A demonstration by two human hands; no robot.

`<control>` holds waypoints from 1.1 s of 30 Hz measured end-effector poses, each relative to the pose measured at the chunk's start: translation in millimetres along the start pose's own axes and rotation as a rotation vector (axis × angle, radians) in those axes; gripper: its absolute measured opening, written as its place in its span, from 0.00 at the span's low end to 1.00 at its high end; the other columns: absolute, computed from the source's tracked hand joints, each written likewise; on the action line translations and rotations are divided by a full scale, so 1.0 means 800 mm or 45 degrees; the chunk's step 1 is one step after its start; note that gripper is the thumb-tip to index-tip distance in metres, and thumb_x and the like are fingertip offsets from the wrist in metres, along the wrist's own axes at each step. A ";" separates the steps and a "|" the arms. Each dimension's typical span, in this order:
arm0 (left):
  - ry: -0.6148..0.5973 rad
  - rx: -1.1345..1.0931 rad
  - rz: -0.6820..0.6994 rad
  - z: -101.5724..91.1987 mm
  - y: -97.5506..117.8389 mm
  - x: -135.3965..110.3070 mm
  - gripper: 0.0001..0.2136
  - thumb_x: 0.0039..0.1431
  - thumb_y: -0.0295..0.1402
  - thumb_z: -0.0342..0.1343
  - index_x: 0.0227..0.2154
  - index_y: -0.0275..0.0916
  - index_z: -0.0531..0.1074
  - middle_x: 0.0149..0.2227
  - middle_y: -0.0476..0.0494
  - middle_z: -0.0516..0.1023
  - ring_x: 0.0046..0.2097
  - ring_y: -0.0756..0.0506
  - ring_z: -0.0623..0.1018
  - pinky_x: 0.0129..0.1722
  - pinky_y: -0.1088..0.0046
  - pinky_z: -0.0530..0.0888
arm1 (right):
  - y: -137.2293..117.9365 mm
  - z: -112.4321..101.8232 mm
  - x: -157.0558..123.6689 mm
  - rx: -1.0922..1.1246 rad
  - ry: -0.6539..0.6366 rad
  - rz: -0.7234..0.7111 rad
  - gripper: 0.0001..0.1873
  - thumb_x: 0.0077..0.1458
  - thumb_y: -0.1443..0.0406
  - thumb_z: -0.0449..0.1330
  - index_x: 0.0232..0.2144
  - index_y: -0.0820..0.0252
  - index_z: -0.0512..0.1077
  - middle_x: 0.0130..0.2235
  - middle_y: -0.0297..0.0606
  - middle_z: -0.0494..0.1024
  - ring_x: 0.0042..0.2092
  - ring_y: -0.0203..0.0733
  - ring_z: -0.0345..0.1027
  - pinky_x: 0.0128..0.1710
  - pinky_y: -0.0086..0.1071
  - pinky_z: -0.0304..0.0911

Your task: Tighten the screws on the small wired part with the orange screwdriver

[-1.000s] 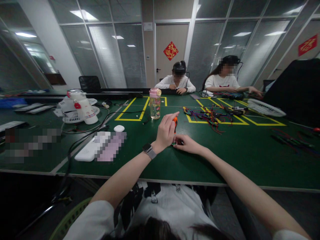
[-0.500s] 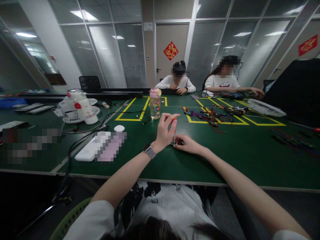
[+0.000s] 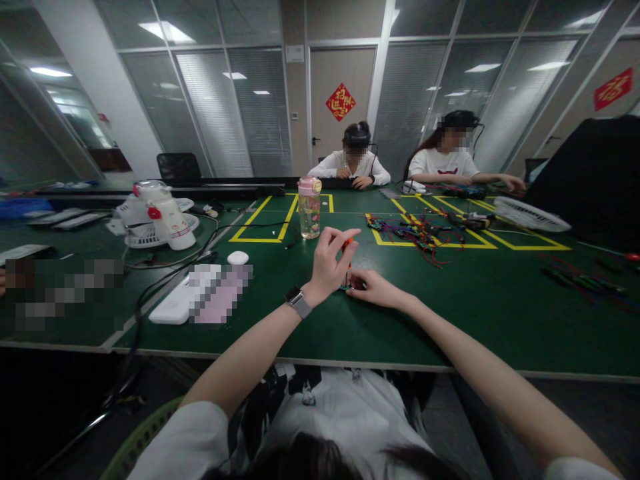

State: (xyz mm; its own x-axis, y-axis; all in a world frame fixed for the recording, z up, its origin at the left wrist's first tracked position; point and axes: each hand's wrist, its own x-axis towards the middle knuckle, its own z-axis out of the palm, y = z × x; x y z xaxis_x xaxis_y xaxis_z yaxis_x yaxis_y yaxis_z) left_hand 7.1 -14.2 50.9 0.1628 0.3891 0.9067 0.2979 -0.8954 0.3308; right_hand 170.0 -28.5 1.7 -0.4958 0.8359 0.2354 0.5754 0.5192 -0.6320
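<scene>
While our right hand (image 3: 373, 289) pinches the small part (image 3: 344, 288) on the table (image 3: 490, 300), presumably to steady it, our left hand (image 3: 329, 265) stays beside the upright orange tool (image 3: 349, 241), thumb and forefinger parted; whether it grips, we cannot tell.

- A green desk (image 3: 500, 287) under dim light, yellow tape (image 3: 255, 240) marking rectangles on its top.
- Behind it, glass partitions (image 3: 250, 20) with blinds (image 3: 215, 107); bright light panels (image 3: 167, 32) show in the glass.
- Between them, a light wooden door (image 3: 325, 77) bearing a red diamond-shaped sign (image 3: 341, 102).
- At left, a slanting white pillar (image 3: 97, 80) and a black chair (image 3: 179, 167).
</scene>
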 end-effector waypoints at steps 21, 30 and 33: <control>-0.048 -0.071 0.039 -0.001 0.004 0.002 0.16 0.68 0.30 0.41 0.55 0.39 0.64 0.46 0.41 0.73 0.47 0.47 0.72 0.48 0.68 0.70 | 0.004 0.001 0.001 0.031 0.002 -0.001 0.06 0.49 0.65 0.61 0.31 0.61 0.68 0.25 0.30 0.66 0.27 0.35 0.58 0.28 0.28 0.54; 0.087 0.072 0.122 -0.001 0.002 0.000 0.11 0.65 0.34 0.49 0.46 0.40 0.73 0.35 0.46 0.67 0.39 0.49 0.70 0.40 0.72 0.71 | 0.004 0.000 0.001 0.010 -0.010 0.001 0.06 0.49 0.66 0.61 0.31 0.62 0.68 0.25 0.30 0.66 0.27 0.34 0.57 0.27 0.27 0.53; 0.010 -0.004 0.127 -0.002 0.004 0.000 0.15 0.67 0.29 0.41 0.51 0.39 0.69 0.42 0.42 0.70 0.44 0.48 0.71 0.45 0.70 0.70 | 0.003 0.000 0.001 0.020 -0.022 -0.006 0.06 0.49 0.66 0.60 0.31 0.62 0.68 0.25 0.30 0.66 0.27 0.34 0.57 0.27 0.27 0.53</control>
State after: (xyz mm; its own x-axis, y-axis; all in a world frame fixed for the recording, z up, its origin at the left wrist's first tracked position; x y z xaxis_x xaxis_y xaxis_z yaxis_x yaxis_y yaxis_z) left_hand 6.7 -17.7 52.6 0.1846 0.2960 0.9372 0.2777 -0.9304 0.2392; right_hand 171.2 -26.0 0.6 -0.5096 0.8303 0.2257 0.5628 0.5201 -0.6424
